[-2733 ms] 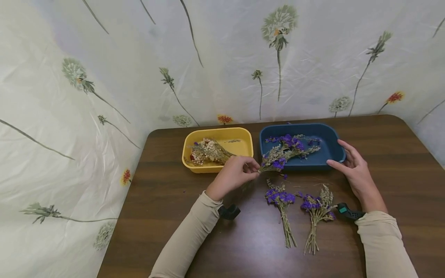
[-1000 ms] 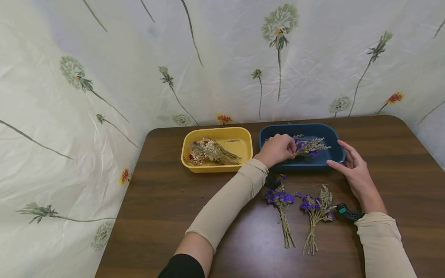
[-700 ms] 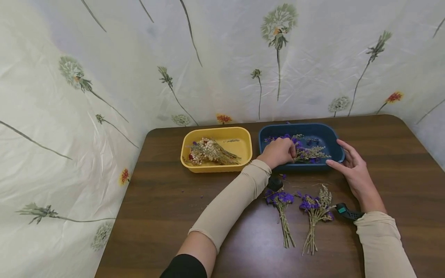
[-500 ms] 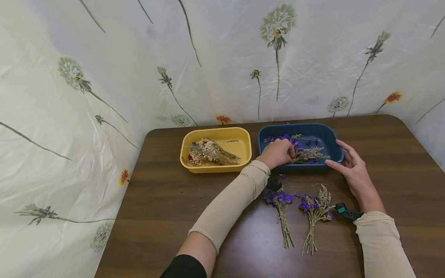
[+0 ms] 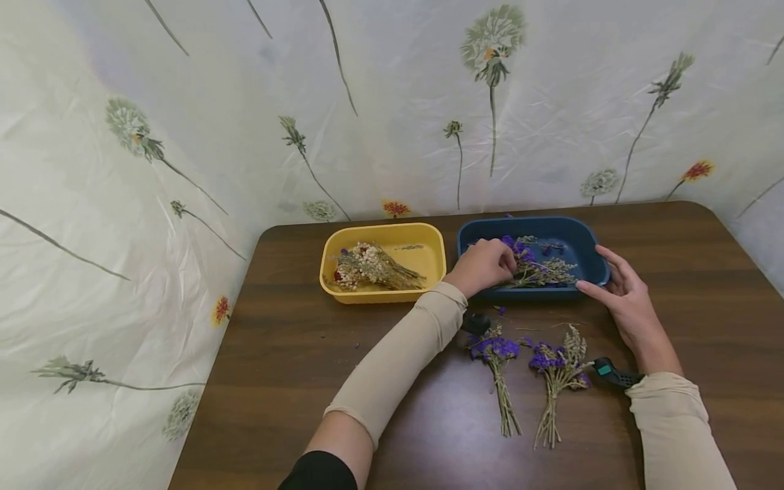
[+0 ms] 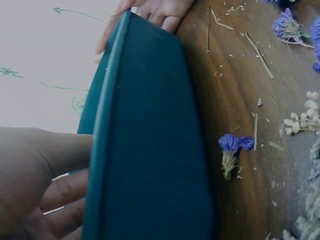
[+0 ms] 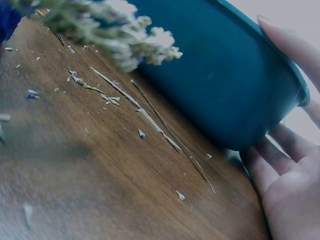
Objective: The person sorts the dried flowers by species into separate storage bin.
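In the head view, my left hand [image 5: 486, 265] reaches into the blue tray [image 5: 588, 238], fingers curled at the stem end of a dried flower bunch [image 5: 545, 272]. Its fingertips are hidden behind the tray's wall in the left wrist view. More purple flowers [image 5: 520, 252] lie in the same tray. At the tray's right end, my right hand [image 5: 625, 299] holds the corner, thumb at the front rim and fingers along the side. Two bunches lie on the table in front: a left bunch [image 5: 499, 374] and a right bunch [image 5: 554, 381], both purple-headed with tied-looking stems.
A yellow tray [image 5: 435, 238] with cream and red dried flowers [image 5: 373, 265] stands left of the blue one. Loose stems [image 7: 150, 117] and a fallen purple bloom [image 6: 231, 145] lie on the wooden table [image 5: 275, 381]. A flower-printed curtain [image 5: 392, 102] hangs behind.
My left hand has carried the flower bunch from above the front rim into the blue tray, lowered it, then shifted slightly left. The right hand has stayed at the tray's corner.
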Demonstrator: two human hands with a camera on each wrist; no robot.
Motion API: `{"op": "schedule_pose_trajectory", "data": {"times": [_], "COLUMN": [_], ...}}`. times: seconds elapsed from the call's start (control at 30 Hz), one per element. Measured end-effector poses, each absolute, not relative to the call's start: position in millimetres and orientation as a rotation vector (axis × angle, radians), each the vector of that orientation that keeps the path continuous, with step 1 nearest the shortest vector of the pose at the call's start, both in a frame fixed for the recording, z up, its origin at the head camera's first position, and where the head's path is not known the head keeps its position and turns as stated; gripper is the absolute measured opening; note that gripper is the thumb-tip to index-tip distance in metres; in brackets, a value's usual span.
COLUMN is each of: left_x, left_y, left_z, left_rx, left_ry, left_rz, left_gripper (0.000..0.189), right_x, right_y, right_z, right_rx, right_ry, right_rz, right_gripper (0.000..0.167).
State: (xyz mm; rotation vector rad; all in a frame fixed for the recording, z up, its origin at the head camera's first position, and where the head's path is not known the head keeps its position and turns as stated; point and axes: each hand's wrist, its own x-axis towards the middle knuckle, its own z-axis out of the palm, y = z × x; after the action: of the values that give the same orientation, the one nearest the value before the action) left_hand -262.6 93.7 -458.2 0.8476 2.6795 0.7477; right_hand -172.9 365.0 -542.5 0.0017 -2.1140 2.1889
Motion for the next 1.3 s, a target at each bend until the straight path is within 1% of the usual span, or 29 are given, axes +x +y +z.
{"op": "schedule_pose_trajectory", "data": {"times": [0.27,0.47,0.9,1.3], "left_x": [-258.4,-245.9,-191.9,-147.6], "left_y": [71.4,48.9,13.1,2.7], "left_z": [-452.0,-449.9,-452.9,-471.3], "left_rx": [0.86,0.911,0.906,0.902], "left_ry": [2.695,2.688,2.602,2.658], "left_rz": [0.892,1.072,1.257,1.067], "left_gripper": [0.005,0.005,0.009,0.015], "right_x": [-172.3,-172.4,-172.5,-172.5], "right_y": [363.1,363.3,362.8,363.2], "right_z": [-540.7,-541.6,-541.3,-541.0], "right_rx": [0.013,0.012,0.016,0.005], "right_ry": [-2.105,-2.113,-2.095,-2.101], "right_rz": [2.189,2.186,2.183,2.188], "right_gripper": [0.076,0.076,0.076,0.076]}}
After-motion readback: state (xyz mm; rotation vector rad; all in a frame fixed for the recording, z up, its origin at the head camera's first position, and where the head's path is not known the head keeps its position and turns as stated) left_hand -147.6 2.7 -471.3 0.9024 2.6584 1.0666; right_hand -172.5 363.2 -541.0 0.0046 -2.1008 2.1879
